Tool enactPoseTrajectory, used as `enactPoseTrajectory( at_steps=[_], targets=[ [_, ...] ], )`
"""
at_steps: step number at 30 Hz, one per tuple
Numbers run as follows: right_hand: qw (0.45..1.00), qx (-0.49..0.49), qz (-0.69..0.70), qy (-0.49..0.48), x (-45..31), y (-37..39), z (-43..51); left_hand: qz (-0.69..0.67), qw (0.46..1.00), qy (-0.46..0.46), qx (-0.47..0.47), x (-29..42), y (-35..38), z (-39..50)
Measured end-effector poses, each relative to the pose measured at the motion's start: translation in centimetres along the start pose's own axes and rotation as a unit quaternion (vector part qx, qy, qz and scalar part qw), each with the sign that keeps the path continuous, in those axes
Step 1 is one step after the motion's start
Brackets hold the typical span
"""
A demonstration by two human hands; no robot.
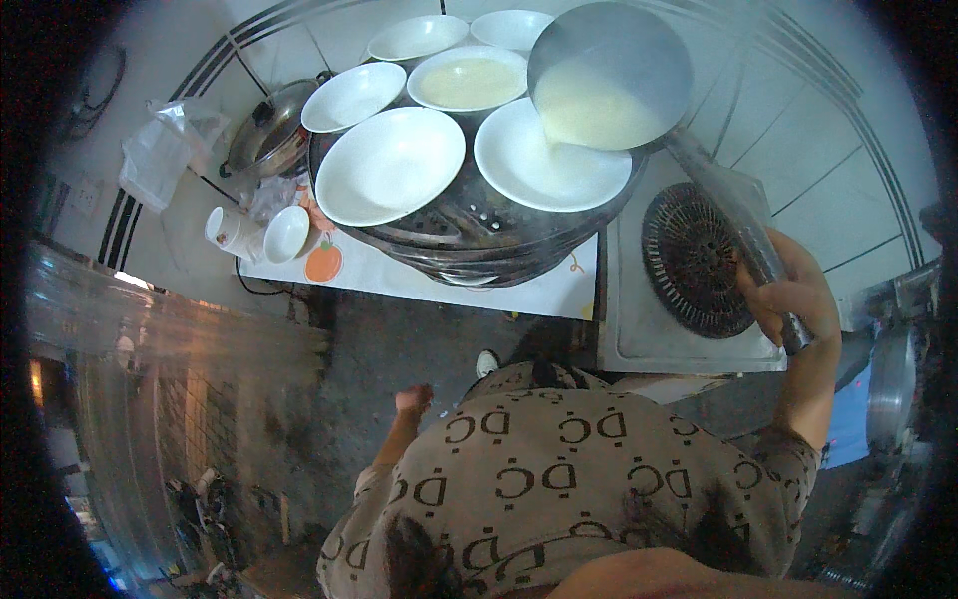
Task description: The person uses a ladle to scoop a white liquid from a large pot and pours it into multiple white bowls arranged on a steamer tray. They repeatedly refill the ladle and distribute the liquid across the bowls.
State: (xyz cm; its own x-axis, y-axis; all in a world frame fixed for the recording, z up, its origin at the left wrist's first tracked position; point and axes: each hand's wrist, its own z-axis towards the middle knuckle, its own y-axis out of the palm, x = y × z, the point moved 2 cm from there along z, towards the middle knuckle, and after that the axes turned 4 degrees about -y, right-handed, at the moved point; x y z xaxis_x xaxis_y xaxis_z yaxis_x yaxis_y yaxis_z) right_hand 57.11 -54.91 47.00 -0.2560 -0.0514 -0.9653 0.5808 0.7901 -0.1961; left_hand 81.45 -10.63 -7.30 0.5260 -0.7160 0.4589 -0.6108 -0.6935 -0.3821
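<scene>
My right hand (793, 292) grips the handle of a large metal ladle (614, 82). The ladle is tilted, and pale yellowish liquid runs over its rim into a white bowl (550, 180) at the front right of a dark round stand. Behind it, another white bowl (470, 78) holds the same kind of liquid. At the front left of the stand is a white bowl (389, 168) with no liquid visible, and several more white bowls stand further back. My left hand (414, 398) hangs low beside my body, away from the bowls, its fingers curled; nothing is seen in it.
A stove with a round black burner (700, 258) stands on the right. To the left are a glass-lidded pan (277, 131), a clear plastic bag (161, 153), white cups (232, 228) and a small white bowl (287, 233). A patterned cloth (419, 277) lies under the stand.
</scene>
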Motion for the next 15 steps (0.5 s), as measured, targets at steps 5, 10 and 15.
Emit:
enactPoseTrajectory(
  at_steps=[5, 10, 15],
  targets=[
    [0.999, -0.032, 0.039, -0.008, 0.6, -1.1, 0.0, -0.06, 0.99, 0.121, -0.043, -1.0, -0.3, 1.0],
    [0.999, -0.014, 0.029, -0.026, 0.8, -1.1, -0.1, -0.052, 0.994, 0.101, -0.004, -0.5, -0.3, -0.6],
    [0.999, -0.007, 0.016, -0.034, 0.6, -0.9, -0.1, 0.077, 0.996, 0.041, 0.006, 1.3, -0.6, -1.9]
  ],
)
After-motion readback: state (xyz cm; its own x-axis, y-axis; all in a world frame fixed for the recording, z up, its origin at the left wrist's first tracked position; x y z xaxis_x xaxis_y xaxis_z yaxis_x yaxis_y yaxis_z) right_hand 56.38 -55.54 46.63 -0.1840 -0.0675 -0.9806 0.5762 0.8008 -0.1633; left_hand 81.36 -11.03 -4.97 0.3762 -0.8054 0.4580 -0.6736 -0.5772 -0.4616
